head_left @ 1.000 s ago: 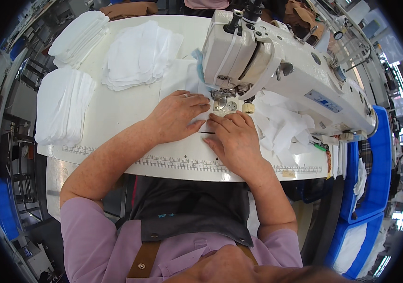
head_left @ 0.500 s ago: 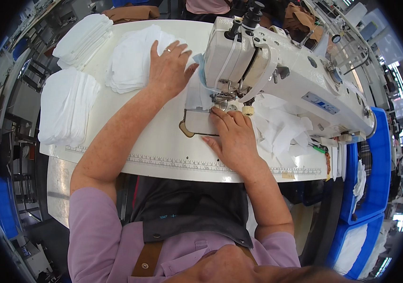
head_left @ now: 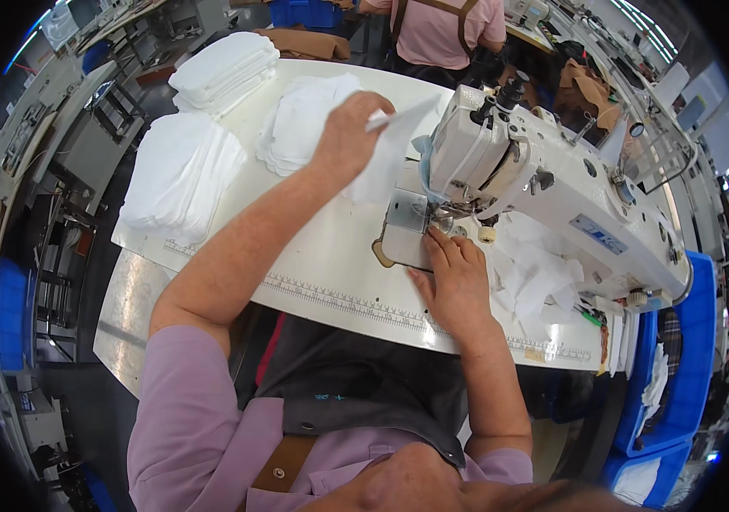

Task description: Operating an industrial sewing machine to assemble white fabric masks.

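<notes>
Raised over the table, my left hand point(head_left: 349, 138) is closed on a thin white fabric piece point(head_left: 383, 169) that hangs down to its right. Just behind that hand lies a loose stack of white fabric pieces point(head_left: 294, 124). In front of it to the right stands a white sewing machine point(head_left: 543, 166). My right hand point(head_left: 458, 286) lies flat with its fingers stretched, fingertips beside the presser foot. Under them is the machine's metal plate point(head_left: 405, 211). A light blue cloth strip point(head_left: 424, 158) hangs at the left side of the machine head.
Two taller stacks of white fabric, one near point(head_left: 183, 175) and one far point(head_left: 223, 70), stand on the left. White scraps point(head_left: 531, 264) lie right of the needle. A printed ruler point(head_left: 347, 300) runs along the front edge. Blue bins point(head_left: 680, 367) stand at right; a person point(head_left: 445, 34) sits beyond.
My left hand, spread open beside the middle stack before, now holds a white fabric piece up in the air. My right hand stays at the presser foot. The view has shifted.
</notes>
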Demonstrator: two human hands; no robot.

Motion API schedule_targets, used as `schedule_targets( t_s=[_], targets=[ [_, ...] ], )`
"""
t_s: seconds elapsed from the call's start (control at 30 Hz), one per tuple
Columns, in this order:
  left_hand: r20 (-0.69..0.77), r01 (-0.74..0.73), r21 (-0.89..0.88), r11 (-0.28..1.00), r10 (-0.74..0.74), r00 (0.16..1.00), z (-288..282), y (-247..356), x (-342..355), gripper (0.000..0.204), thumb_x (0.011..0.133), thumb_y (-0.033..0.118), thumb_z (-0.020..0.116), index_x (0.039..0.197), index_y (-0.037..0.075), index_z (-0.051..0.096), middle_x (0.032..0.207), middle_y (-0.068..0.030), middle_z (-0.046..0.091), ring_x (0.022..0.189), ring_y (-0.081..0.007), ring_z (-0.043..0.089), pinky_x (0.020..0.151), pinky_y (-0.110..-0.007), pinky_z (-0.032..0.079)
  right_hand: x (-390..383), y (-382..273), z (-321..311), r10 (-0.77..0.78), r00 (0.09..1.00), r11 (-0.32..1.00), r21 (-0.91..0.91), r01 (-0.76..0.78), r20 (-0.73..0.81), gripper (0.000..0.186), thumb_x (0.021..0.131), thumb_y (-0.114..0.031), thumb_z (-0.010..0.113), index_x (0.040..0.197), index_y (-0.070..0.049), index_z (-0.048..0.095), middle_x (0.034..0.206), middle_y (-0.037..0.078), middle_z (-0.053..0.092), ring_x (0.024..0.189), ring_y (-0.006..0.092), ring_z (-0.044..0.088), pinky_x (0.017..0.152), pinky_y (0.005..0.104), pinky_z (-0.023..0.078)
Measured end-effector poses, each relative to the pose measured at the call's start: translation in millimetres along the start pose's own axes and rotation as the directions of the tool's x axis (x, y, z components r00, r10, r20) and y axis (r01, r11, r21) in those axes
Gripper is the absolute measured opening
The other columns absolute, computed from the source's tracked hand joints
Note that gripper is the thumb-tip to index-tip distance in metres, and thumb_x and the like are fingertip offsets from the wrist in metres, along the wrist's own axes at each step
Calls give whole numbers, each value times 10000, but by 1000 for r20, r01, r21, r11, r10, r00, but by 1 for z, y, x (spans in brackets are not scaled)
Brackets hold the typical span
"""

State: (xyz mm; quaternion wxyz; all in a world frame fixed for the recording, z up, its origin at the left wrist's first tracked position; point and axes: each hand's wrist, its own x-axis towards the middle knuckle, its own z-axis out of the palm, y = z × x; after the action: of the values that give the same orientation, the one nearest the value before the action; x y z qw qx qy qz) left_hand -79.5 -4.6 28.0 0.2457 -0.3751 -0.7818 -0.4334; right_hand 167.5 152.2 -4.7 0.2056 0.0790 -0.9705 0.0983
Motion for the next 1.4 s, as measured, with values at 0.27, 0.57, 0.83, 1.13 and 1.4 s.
schedule_targets(
  t_s=[0.27, 0.57, 0.83, 1.13, 1.4],
  targets=[
    [31, 342, 502, 794, -412, 911, -60, -65, 45, 927, 712, 372, 956, 1471, 73, 514, 1608, -150, 355, 1400, -321, 507, 1130, -459, 440, 1, 0, 0, 6, 1000, 1000, 26, -6, -2, 547, 849, -249, 795, 1295, 25, 635, 1398, 154, 630, 1196, 356, 568, 1038, 472, 455],
    [462, -186, 726, 662, -270, 845, -3, -72, 0, 711, 1008, 646, 504, 1592, 244, 442, 1745, -6, 238, 1615, -262, 179, 1276, -604, 151, -1, 1, -4, 28, 999, 999, 16, -29, 40, 552, 880, -324, 772, 1289, 23, 644, 1410, 159, 623, 1189, 339, 597, 1009, 470, 452],
    [372, 49, 781, 623, -525, 765, -14, -104, 9, 731, 1011, 702, 441, 1653, 383, 298, 1758, -43, 198, 1617, -306, 171, 1212, -764, 124, -2, 2, -6, -43, 998, 999, 30, 44, -35, 460, 876, -295, 767, 1234, -20, 680, 1367, 142, 644, 1178, 310, 595, 995, 461, 459],
    [249, -94, 549, 831, -56, 967, -109, -11, -38, 476, 1003, 408, 668, 1412, 170, 618, 1536, -45, 563, 1454, -244, 481, 1223, -566, 244, -63, 10, -69, 306, 946, 944, -92, -316, -112, 306, 836, -213, 813, 1070, -29, 739, 1074, 108, 703, 934, 297, 645, 831, 437, 479],
    [284, -111, 469, 876, -31, 958, -180, 42, -74, 248, 892, 211, 797, 1092, 72, 756, 1217, -88, 749, 1141, -286, 685, 1009, -384, 485, -69, -18, -53, 215, 975, 976, -14, -216, -55, 275, 793, -211, 843, 973, -36, 730, 1076, 110, 686, 989, 291, 629, 833, 433, 478]
  ],
)
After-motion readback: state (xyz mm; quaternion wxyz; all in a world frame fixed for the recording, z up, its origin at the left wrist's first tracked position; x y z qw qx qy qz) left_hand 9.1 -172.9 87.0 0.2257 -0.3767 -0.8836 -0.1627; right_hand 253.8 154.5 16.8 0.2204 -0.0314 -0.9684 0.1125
